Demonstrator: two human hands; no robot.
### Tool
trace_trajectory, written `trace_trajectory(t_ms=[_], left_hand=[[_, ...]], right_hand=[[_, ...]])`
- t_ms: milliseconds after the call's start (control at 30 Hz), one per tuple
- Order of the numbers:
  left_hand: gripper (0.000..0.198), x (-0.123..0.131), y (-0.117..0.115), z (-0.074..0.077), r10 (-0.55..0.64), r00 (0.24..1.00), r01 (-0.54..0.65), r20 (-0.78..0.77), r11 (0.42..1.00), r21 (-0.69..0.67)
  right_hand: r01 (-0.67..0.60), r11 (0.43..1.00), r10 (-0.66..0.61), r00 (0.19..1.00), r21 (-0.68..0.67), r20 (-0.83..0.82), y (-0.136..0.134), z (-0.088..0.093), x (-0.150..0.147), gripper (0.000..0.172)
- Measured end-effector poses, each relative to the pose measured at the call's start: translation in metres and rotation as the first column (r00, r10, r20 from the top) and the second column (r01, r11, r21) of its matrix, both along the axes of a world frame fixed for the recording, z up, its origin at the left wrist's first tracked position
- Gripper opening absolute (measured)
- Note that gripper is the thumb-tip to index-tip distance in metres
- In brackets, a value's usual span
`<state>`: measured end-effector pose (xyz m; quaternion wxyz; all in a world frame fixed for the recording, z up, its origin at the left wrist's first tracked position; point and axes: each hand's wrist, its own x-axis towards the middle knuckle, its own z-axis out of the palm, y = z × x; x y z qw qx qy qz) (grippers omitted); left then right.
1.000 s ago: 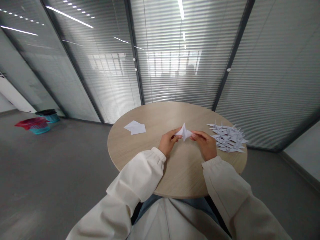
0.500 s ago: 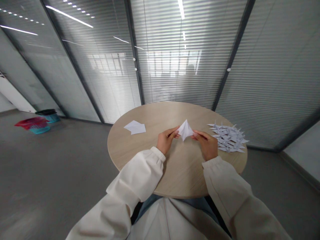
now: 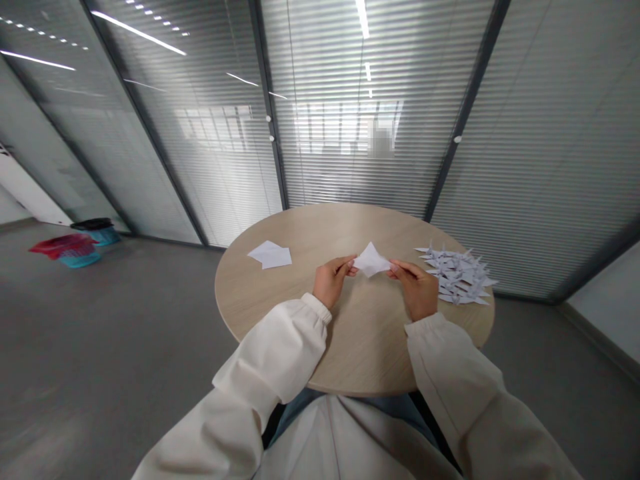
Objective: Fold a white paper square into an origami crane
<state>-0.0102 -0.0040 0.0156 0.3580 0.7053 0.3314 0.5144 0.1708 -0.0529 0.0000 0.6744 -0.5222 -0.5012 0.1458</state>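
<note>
I hold a small folded white paper (image 3: 371,261) between both hands above a round wooden table (image 3: 300,293). My left hand (image 3: 331,281) pinches its left corner, fingers closed. At the paper's right corner my right hand (image 3: 417,289) pinches it too. The paper is spread into a flattish, kite-like shape with one point up. Both of my sleeves are cream white.
A pile of several folded white paper cranes (image 3: 457,274) lies on the table right of my right hand. Flat white sheets (image 3: 271,255) lie at the table's left. Glass walls with blinds stand behind. Blue bins (image 3: 83,247) sit on the grey floor far left.
The paper has been opened out from a narrow upright fold into a wider, flatter shape. My hands have drawn slightly apart and stay at the same spot over the table.
</note>
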Motion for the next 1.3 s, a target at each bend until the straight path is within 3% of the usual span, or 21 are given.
trace_trajectory(t_ms=[200,433,633,767,900,1067,1167,1300], left_hand=[[0.032,-0.001,0.001,-0.001,0.021,0.999,-0.02,-0.03,1.0,0.022],[0.052,-0.003,-0.004,0.003,0.051,0.988,0.005,-0.149,0.937,0.35],[0.036,-0.005,-0.009,0.008,-0.03,0.972,0.134,-0.233,0.886,0.445],[0.027,-0.005,-0.01,0.009,-0.038,0.985,0.106,-0.166,0.899,0.425],[0.023,-0.005,-0.01,0.011,-0.059,0.994,0.087,-0.087,0.928,0.362],[0.021,-0.003,-0.01,0.013,-0.067,0.996,0.053,0.052,0.971,0.234],[0.02,-0.002,-0.01,0.015,-0.088,0.99,0.071,0.111,0.986,0.149],[0.019,-0.002,-0.011,0.017,-0.107,0.982,0.101,0.157,0.994,0.05]], right_hand=[[-0.027,1.0,0.027,0.998,-0.013,-0.051,0.002,-0.003,0.001,0.031],[-0.112,0.994,0.107,0.979,-0.016,-0.175,0.002,0.0,-0.001,0.027],[-0.229,0.973,0.22,0.904,0.019,-0.368,0.005,-0.002,-0.002,0.025],[-0.302,0.953,0.28,0.867,0.013,-0.412,0.005,-0.001,-0.003,0.024],[-0.314,0.949,0.296,0.881,0.012,-0.369,0.001,0.002,-0.004,0.026],[-0.204,0.977,0.208,0.976,0.058,-0.065,-0.007,0.01,-0.008,0.036],[-0.24,0.966,0.234,0.97,0.092,0.07,-0.01,0.014,-0.01,0.033],[-0.263,0.96,0.252,0.961,0.092,0.117,-0.011,0.014,-0.009,0.024]])
